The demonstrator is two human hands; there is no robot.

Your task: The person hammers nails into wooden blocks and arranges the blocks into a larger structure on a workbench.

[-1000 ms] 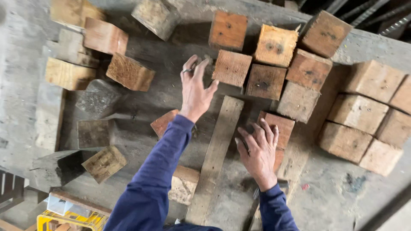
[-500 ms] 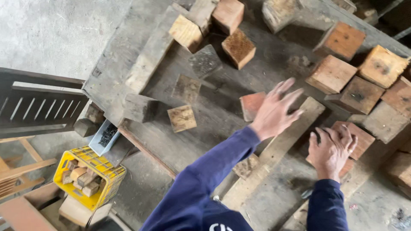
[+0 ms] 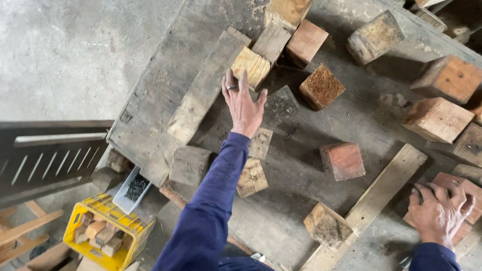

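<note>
Reaching out over the workbench, the left hand [image 3: 244,103] is stretching forward with its fingers spread apart and gripping nothing; a ring is showing on one finger. Its fingertips are hovering just at the near edge of a pale wooden block [image 3: 253,66], which is lying beside a long grey plank [image 3: 206,86] set at a slant on the bench [image 3: 150,95]. A dark grey block [image 3: 282,104] is sitting just right of the hand, and a rough brown block [image 3: 322,87] is lying a little farther right. Under the blue sleeve, two small weathered blocks [image 3: 252,176] are resting near each other.

Over at the lower right, the right hand [image 3: 439,213] is pressing flat, fingers slightly spread, on a reddish block [image 3: 464,186]. A pale slat [image 3: 381,193] is running diagonally just left of it, with a red-topped block [image 3: 343,160] standing apart beyond the slat. Down on the floor at the lower left, a yellow crate [image 3: 105,228] is holding wood offcuts.
</note>
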